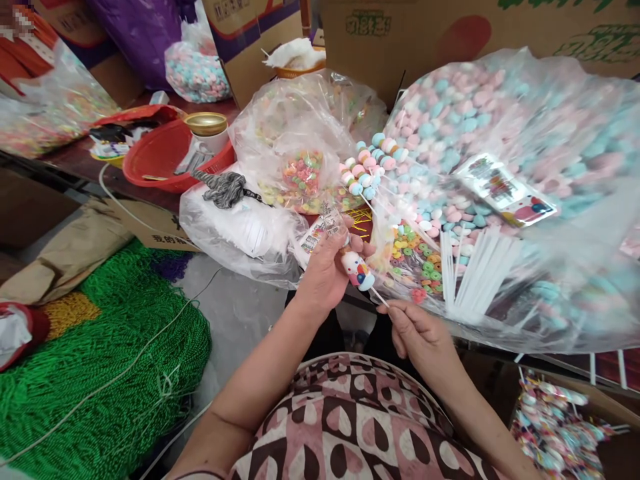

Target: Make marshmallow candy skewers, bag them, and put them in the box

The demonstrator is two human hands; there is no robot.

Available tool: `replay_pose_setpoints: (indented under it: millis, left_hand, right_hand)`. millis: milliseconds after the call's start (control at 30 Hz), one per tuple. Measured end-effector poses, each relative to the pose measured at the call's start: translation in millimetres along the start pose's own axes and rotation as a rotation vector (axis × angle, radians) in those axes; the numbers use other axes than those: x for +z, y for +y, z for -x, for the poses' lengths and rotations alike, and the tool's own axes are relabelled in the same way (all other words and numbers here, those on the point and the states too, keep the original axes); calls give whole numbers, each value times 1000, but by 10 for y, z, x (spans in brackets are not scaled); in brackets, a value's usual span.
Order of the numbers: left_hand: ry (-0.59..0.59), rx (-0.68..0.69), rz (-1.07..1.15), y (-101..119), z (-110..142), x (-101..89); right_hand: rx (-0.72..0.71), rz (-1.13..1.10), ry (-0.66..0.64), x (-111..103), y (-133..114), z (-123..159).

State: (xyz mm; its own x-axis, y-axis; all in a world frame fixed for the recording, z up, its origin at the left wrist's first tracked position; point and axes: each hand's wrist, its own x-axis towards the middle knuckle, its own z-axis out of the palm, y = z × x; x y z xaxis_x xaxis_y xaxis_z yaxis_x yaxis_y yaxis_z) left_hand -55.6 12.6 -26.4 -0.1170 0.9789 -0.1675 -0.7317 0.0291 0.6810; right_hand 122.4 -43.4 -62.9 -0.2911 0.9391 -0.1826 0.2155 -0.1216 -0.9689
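My left hand (pixel 326 268) is closed around a candy skewer (pixel 358 269) in a small printed clear wrapper (pixel 320 230), just in front of the table edge. My right hand (pixel 419 331) pinches the thin white stick end of that skewer from below right. Behind them lie several finished skewers of pink, blue and white candy rings (pixel 373 163) and a bundle of loose white sticks (pixel 475 270). A large clear bag of pastel candy rings (pixel 465 127) fills the right side, and a smaller bag of bright coloured rings (pixel 303 175) sits in the middle.
A red plastic basin (pixel 160 157) with a gold-lidded jar (pixel 206 125) stands at the left. A heap of green netting (pixel 100 373) lies on the floor. Cardboard boxes (pixel 400 33) line the back. A box of wrapped skewers (pixel 560 427) sits at the lower right.
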Motion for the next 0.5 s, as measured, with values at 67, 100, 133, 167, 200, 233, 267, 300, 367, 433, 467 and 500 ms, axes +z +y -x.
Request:
replay_pose_setpoints:
  millis: [67, 100, 133, 167, 200, 233, 267, 300, 367, 433, 467, 500]
  left_hand:
    - [21, -21, 2, -47, 8, 31]
    - [28, -19, -1, -81, 16, 47]
    - [32, -11, -4, -118, 26, 61]
    - [33, -2, -3, -156, 36, 72]
    - [30, 3, 3, -191, 47, 80]
    - [24, 3, 15, -221, 57, 85]
    - [16, 0, 28, -244, 66, 86]
    - [8, -5, 41, -260, 75, 85]
    - [-11, -9, 46, -265, 85, 73]
    - [-25, -9, 29, -241, 84, 53]
    - [-33, -14, 21, -223, 78, 42]
    - [-44, -19, 19, -206, 70, 31]
  right_hand:
    - [-127, 161, 127, 17, -4, 1]
    - [-174, 218, 182, 34, -8, -2]
    - [-203, 255, 217, 55, -13, -7]
    - [-217, 271, 231, 80, -20, -14]
    - [-219, 269, 227, 107, -29, -23]
    - [-209, 247, 214, 133, -37, -34]
    - [-185, 202, 192, 157, -43, -46]
    - [-147, 133, 166, 177, -48, -60]
    - [-47, -61, 93, 196, -52, -89]
    - [57, -260, -6, 190, -55, -107]
    - [99, -339, -59, 180, -59, -108]
    - [136, -400, -115, 170, -66, -105]
